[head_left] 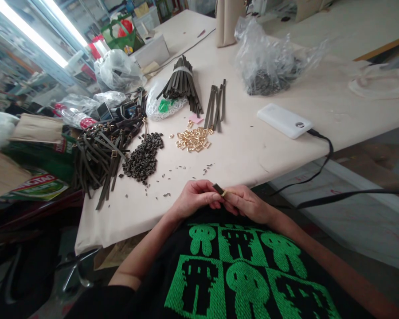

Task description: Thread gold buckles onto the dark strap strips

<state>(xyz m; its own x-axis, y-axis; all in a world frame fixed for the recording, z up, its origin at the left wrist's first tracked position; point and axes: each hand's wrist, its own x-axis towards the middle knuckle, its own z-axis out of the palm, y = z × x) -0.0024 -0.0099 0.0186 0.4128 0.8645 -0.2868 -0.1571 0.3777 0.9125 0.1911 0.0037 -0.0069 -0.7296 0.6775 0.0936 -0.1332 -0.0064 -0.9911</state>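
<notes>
Both my hands meet at the near edge of the white table (252, 150), just above my black and green shirt. My left hand (194, 198) and my right hand (248, 202) are closed in a pinch on a short dark strap (218, 189) that has a small gold buckle at its end. On the table ahead lie a heap of gold buckles (193, 139), a heap of small dark loops (143, 156), a few loose dark straps (215, 106) and a tied bundle of straps (182, 83).
A big tangle of finished straps (99, 155) lies at the table's left edge. A white power bank (284, 120) with a black cable sits at the right. Clear plastic bags (269, 57) and boxes stand at the back. Tiny dark scraps dot the table.
</notes>
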